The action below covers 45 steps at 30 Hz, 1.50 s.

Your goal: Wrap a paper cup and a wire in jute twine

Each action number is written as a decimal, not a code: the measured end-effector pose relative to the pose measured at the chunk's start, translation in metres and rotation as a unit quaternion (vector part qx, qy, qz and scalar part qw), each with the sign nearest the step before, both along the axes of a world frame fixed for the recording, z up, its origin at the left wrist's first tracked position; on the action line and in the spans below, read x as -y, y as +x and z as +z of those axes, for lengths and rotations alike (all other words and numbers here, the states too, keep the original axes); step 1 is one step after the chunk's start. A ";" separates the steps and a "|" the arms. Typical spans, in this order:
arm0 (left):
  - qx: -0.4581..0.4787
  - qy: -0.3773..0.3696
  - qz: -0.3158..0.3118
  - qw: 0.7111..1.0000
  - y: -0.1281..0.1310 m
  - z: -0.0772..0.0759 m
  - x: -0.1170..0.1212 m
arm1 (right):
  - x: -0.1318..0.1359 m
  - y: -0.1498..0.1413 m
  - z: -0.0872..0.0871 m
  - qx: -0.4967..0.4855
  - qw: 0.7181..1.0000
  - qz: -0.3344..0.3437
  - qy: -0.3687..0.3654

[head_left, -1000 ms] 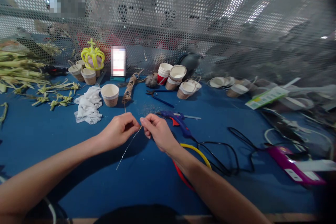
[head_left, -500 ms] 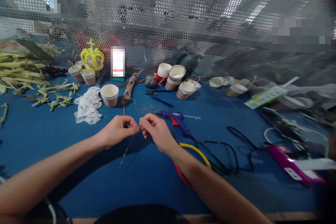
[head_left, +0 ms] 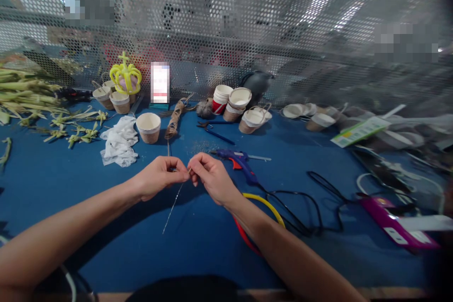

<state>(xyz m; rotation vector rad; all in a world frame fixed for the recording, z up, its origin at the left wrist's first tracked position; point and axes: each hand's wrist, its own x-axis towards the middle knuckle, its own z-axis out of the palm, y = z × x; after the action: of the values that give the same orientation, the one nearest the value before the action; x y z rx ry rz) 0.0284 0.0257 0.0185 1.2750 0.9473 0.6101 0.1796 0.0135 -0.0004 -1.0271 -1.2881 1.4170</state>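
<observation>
Seemingly for fine control, left hand (head_left: 157, 178) and right hand (head_left: 212, 177) pinch thin, silvery strand (head_left: 173, 206), dangling toward front edge of blue desk (head_left: 198, 245).

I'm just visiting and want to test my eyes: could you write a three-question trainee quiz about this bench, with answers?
1. What trails down from between the left hand and the right hand?
a) a spoon
b) a thin shiny strand
c) a paintbrush

2. True or false: the crumpled white cloth lies beside a cup.

3. Fill in: the blue glue gun has a ____ trigger.

Key: 1 b; 2 true; 3 red.
</observation>
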 end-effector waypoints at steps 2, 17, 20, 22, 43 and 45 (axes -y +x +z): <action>0.007 -0.005 0.001 1.000 0.000 0.001 0.000 | 0.000 0.000 0.001 -0.002 1.000 0.000 0.000; -0.063 0.091 -0.054 0.992 -0.009 0.004 -0.009 | -0.002 0.006 0.003 0.069 0.997 0.031 0.028; -0.084 0.125 -0.056 0.987 -0.009 0.004 -0.009 | -0.002 0.006 0.005 0.101 0.994 0.021 0.029; -0.100 0.134 -0.051 0.985 -0.009 0.004 -0.008 | -0.001 0.005 0.007 0.122 0.992 0.014 0.036; -0.010 -0.025 -0.043 0.999 -0.007 0.001 -0.006 | -0.001 0.005 0.007 0.040 0.998 0.052 0.003; -0.016 -0.010 -0.042 0.999 -0.008 0.001 -0.007 | -0.001 0.005 0.007 0.050 0.998 0.039 0.002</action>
<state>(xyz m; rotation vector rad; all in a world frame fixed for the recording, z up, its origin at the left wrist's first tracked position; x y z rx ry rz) 0.0203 0.0322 0.0198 1.3026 0.9192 0.5149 0.1846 0.0149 0.0067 -1.0678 -1.4166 1.4368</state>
